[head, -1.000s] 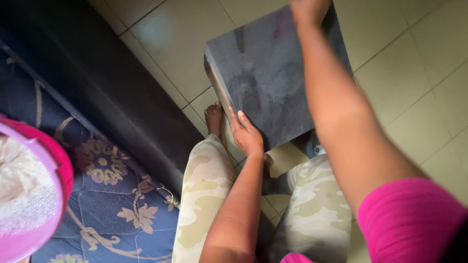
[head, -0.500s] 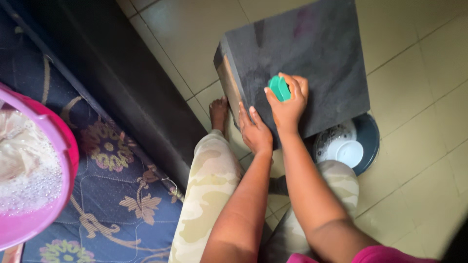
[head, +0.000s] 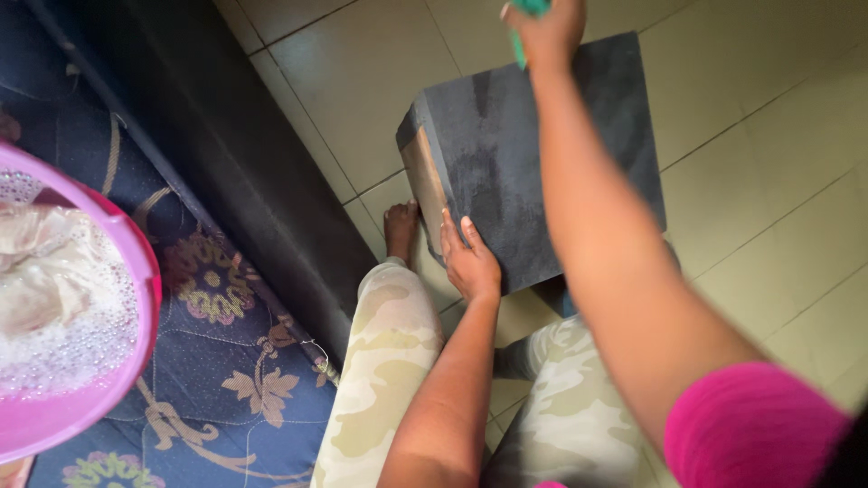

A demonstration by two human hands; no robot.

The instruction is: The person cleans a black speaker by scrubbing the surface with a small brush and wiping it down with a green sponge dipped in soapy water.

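Head view, contents as they stand. One dark grey cushion block (head: 542,154), square-faced and thick, propped at a tilt on the tiled floor (head: 362,72) in front of the seated person's knees; its broad face is turned up, its tan side panel toward the sofa. Left hand (head: 470,258): laid flat on the block's near corner, fingers (head: 452,230) straight and close together, pressing on it and not curled around anything. Right hand (head: 547,27): stretched out to the block's far edge at the top of the picture, fingers closed around a green scrubbing brush (head: 524,14), which is mostly cut off by the frame. The block's face runs from the left fingers up and away toward the right fingers, so the brush sits at the far end of that run and the left hand is the nearer one. Beside the left hand: a bare foot (head: 400,230) on the tiles. Farther left: a dark sofa edge (head: 226,154), a patterned blue mattress (head: 217,361) and a pink basin (head: 81,361) of sudsy water.
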